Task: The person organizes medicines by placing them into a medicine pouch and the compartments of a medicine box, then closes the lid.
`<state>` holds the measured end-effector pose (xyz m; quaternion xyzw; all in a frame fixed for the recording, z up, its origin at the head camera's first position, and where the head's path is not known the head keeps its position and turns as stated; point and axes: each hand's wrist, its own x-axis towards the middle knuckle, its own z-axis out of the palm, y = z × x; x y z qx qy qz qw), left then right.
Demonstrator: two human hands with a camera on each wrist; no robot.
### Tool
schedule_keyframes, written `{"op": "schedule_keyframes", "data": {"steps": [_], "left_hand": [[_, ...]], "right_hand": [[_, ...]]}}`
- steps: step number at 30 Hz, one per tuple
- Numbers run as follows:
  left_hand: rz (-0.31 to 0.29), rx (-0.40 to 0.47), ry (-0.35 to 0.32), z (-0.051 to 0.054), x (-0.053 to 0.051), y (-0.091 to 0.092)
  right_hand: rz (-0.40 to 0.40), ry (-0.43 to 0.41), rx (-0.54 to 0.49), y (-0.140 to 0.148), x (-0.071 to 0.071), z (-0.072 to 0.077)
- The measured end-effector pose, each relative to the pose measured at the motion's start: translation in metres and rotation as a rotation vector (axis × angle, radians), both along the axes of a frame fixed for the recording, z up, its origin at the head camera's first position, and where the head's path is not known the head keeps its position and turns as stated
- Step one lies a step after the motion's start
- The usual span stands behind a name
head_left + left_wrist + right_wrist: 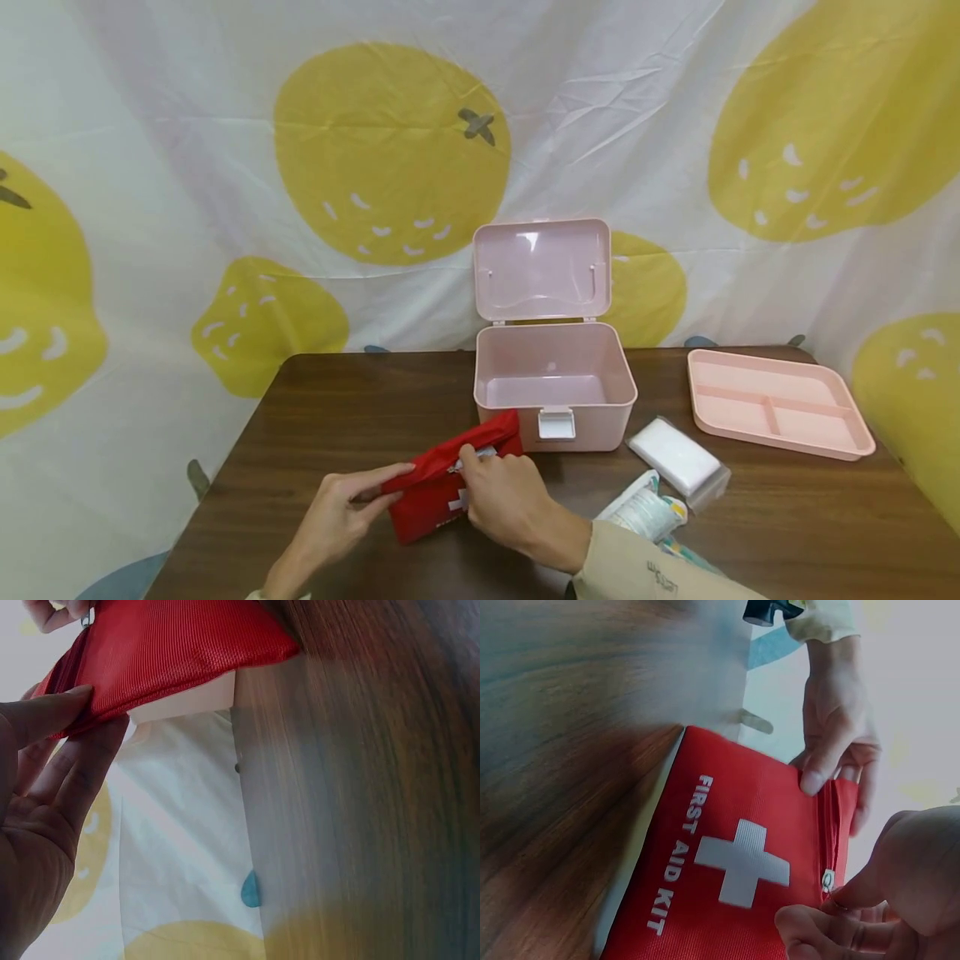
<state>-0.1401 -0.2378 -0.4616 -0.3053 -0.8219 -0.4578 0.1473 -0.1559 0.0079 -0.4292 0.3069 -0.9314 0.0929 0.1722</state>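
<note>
Step in hand seems to be working zip (829, 825) on red first aid kit pouch (420, 504). Left hand (337, 512) pinches top corner of pouch, right by zip. Right hand (510, 500) pinches at small zip pull (827, 880), farther along. Next move likely calls for left hand to hold corner tight so pull can slide without snagging cloth. Pouch sits between both hands, tilted, in front of open pink box (600, 427). Bottom edge is close to brown surface (360, 400); hard to tell if touching.
</note>
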Motion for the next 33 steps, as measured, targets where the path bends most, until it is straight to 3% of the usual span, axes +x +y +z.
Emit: {"op": "schedule_keyframes", "data": {"steps": [9,18,27,33], "left_hand": [[-0.029,0.011,-0.033,-0.001,0.001,-0.005],[-0.007,0.008,0.026,-0.001,0.002,-0.011],[0.033,-0.004,-0.080,0.001,0.004,-0.022],[0.040,-0.007,-0.109,-0.002,0.003,-0.024]], "right_hand": [[0.024,0.037,-0.080,0.009,-0.002,-0.003],[0.057,0.048,-0.177,0.026,-0.010,-0.003],[0.024,-0.019,-0.250,0.051,-0.020,-0.004],[0.035,-0.053,-0.295,0.061,-0.021,-0.007]]}}
